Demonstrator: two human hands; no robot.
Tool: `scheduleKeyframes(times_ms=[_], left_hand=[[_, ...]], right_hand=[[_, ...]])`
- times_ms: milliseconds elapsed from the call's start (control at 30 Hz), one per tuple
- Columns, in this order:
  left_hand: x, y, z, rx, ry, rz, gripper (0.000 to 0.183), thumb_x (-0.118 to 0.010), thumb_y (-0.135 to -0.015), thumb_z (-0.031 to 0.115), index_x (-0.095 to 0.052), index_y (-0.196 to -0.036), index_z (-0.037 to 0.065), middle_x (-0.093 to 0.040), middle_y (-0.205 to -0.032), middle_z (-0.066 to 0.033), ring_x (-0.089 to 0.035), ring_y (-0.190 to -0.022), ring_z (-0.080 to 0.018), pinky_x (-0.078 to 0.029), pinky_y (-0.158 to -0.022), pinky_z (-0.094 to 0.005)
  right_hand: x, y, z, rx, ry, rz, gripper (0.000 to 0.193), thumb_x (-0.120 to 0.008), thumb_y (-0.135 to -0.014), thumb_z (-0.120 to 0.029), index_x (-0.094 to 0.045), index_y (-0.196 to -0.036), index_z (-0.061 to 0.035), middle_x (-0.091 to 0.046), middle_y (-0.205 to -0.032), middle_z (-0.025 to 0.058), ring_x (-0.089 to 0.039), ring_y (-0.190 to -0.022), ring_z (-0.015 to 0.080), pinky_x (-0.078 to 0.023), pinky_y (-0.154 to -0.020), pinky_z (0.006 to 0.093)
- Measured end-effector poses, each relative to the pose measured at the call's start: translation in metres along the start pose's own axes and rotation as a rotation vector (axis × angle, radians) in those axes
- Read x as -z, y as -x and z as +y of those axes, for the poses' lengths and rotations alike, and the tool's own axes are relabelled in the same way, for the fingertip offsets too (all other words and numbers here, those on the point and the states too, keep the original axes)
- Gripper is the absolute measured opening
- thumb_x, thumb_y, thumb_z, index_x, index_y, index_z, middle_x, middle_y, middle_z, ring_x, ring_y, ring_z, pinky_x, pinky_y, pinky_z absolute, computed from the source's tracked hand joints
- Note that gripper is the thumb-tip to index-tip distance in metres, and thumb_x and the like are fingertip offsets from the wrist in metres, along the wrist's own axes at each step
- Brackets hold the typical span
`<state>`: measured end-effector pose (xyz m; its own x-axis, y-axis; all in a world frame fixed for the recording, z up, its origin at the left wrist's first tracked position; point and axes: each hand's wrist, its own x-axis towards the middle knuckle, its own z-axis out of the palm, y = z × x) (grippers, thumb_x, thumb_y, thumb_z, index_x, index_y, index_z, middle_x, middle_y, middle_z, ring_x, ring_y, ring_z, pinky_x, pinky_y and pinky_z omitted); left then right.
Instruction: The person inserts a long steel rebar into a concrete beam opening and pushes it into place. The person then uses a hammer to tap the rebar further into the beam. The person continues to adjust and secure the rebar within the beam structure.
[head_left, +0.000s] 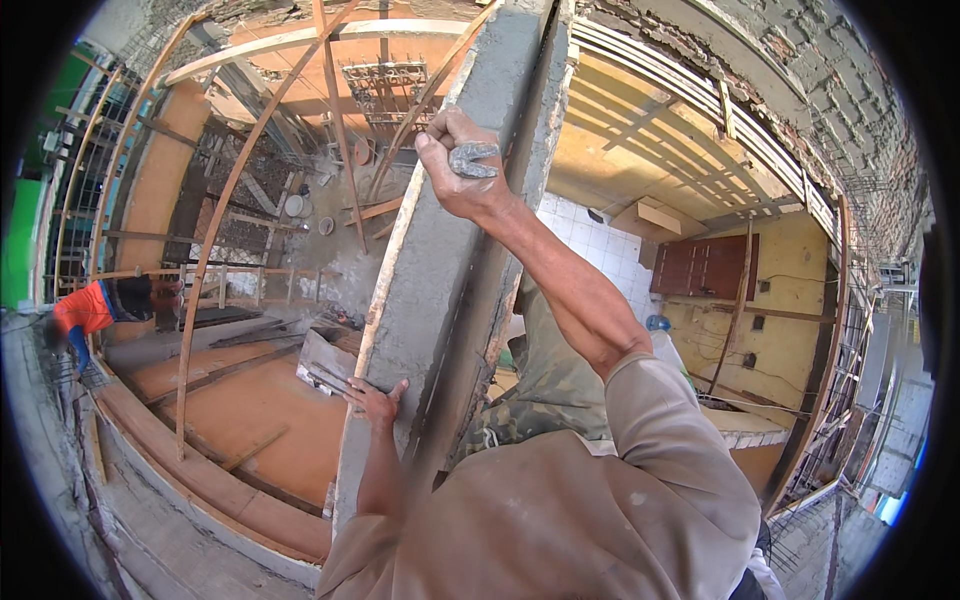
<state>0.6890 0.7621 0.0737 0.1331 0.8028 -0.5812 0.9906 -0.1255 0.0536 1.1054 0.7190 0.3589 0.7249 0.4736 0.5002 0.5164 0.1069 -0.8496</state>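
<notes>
Beam [432, 262], grey-faced; long axis runs lower left to upper centre, passing under both hands' reach. Right hand [460, 175] lies farther up it, fist closed around a grey notched tool [472, 160], possibly a claw hammer; contact with beam: cannot tell. Left hand [374, 401] lower down, fingers spread at the left edge beside the pale edge strip [387, 278], apparently gripping nothing.
</notes>
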Motion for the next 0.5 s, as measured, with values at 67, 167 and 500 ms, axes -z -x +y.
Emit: scheduleKeyframes(times_ms=[67, 167, 500], left_hand=[[0.008, -0.006, 0.011, 0.024, -0.04, 0.023, 0.145, -0.079, -0.055, 0.068, 0.006, -0.15, 0.0, 0.0, -0.155, -0.0304, 0.002, -0.145, -0.0441, -0.014, -0.108, -0.07], [0.0, 0.008, -0.005, 0.068, -0.03, -0.008, 0.146, -0.079, -0.054, 0.069, 0.007, -0.15, 0.0, 0.001, -0.155, -0.0303, 0.002, -0.145, -0.044, -0.014, -0.108, -0.0697], [0.002, -0.001, 0.005, 0.03, -0.002, 0.003, 0.147, -0.078, -0.052, 0.07, 0.006, -0.15, 0.001, 0.001, -0.155, -0.0286, 0.003, -0.145, -0.044, -0.014, -0.108, -0.0694]], right_hand=[[0.051, -0.016, -0.015, 0.194, 0.143, 0.219, 0.022, -0.052, -0.091, -0.02, -0.051, -0.078, -0.0035, -0.043, -0.055, 0.0006, -0.045, -0.049, 0.0078, -0.038, -0.046, 0.0281], [0.131, -0.057, -0.118, 0.112, -0.235, 0.335, 0.023, -0.047, -0.096, -0.023, -0.05, -0.086, -0.0029, -0.034, -0.052, -0.0026, -0.029, -0.038, 0.0073, -0.031, -0.038, 0.0257], [0.141, -0.092, -0.11, 0.195, -0.293, 0.249, 0.02, -0.048, -0.095, -0.019, -0.047, -0.093, 0.0006, -0.035, -0.052, 0.001, -0.031, -0.038, 0.009, -0.031, -0.037, 0.0261]])
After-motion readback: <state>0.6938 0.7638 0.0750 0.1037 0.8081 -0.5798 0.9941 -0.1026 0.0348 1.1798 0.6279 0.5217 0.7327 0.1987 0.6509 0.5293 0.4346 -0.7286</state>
